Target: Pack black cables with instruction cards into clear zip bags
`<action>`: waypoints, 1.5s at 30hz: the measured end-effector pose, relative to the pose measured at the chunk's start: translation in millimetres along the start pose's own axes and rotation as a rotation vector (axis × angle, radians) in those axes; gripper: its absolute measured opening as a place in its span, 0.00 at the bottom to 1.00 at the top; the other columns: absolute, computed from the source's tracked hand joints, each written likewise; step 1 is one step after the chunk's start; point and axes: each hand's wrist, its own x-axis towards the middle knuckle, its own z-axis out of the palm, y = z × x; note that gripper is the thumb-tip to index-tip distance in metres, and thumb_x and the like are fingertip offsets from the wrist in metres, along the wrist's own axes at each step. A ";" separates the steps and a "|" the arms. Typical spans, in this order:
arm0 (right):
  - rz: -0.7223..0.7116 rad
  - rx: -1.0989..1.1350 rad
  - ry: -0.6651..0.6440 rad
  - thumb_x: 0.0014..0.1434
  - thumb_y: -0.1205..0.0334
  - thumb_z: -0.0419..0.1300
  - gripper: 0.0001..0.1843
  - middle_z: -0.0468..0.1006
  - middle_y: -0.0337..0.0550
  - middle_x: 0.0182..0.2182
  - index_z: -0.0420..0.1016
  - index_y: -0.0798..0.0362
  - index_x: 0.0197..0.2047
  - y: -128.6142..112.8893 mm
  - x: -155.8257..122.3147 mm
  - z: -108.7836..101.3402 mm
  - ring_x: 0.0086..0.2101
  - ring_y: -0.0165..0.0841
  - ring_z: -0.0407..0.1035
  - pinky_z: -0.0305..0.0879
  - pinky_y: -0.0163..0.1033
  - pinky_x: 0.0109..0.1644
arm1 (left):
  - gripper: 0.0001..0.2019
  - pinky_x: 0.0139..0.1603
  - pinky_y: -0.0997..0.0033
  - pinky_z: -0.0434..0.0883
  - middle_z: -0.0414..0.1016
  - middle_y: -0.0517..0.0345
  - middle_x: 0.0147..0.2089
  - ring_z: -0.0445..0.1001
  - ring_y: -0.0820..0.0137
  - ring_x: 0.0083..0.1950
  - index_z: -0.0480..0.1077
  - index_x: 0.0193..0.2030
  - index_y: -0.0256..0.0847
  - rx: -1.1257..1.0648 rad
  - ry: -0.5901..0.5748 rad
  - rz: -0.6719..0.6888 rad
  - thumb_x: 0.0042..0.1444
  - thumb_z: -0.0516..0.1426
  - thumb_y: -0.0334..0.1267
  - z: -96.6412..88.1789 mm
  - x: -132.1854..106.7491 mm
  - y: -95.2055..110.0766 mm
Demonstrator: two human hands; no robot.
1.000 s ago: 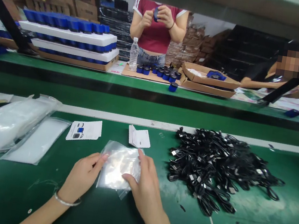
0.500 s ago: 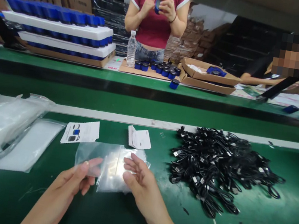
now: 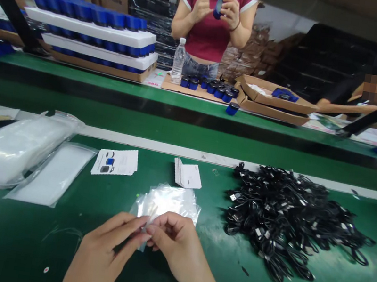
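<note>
Both my hands meet just above the green table near its front edge. My left hand (image 3: pixel 104 254) and my right hand (image 3: pixel 173 246) pinch the near edge of a small clear plastic bag (image 3: pixel 150 216), fingertips touching. Just beyond them a small stack of the same clear bags (image 3: pixel 172 200) lies flat on the table. A heap of black cables (image 3: pixel 290 221) sits to the right of my right hand, apart from it.
White printed leaflets (image 3: pixel 116 162) and folded cards (image 3: pixel 188 175) lie behind the bags. Larger packs of clear bags (image 3: pixel 11 149) rest at the left. Across the conveyor a person in a red top (image 3: pixel 211 30) handles a blue jar; blue jars (image 3: pixel 211 87), a water bottle (image 3: pixel 178 61) and cardboard trays (image 3: pixel 273 104) stand there.
My left hand had pulled one bag off the stack to the left; now both hands have closed together on its edge, nearer to me. The view shifted slightly.
</note>
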 end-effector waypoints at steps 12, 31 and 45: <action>-0.049 0.002 -0.070 0.55 0.59 0.59 0.10 0.73 0.38 0.23 0.75 0.57 0.29 2.1 -2.6 -2.0 0.25 0.27 0.67 0.66 0.33 0.32 | 0.09 0.32 0.88 0.72 0.78 0.63 0.35 0.78 0.76 0.32 0.76 0.40 0.48 -0.094 -0.149 -0.186 0.57 0.55 0.42 -0.9 3.4 -0.2; -0.336 -0.860 0.191 0.49 0.70 0.53 0.22 0.77 0.52 0.37 0.68 0.60 0.49 1.2 -33.8 9.1 0.36 0.43 0.73 0.69 0.46 0.39 | 0.12 0.28 0.83 0.69 0.74 0.67 0.26 0.74 0.75 0.27 0.69 0.31 0.45 -0.151 -0.372 -0.315 0.59 0.50 0.46 8.5 11.2 3.6; -0.333 -1.168 0.378 0.54 0.69 0.52 0.08 0.74 0.42 0.21 0.67 0.53 0.25 5.2 -22.6 -1.8 0.23 0.33 0.69 0.51 0.35 0.27 | 0.10 0.23 0.83 0.65 0.67 0.68 0.20 0.67 0.78 0.20 0.62 0.23 0.43 0.102 -0.131 -0.005 0.55 0.52 0.35 18.7 0.6 -1.7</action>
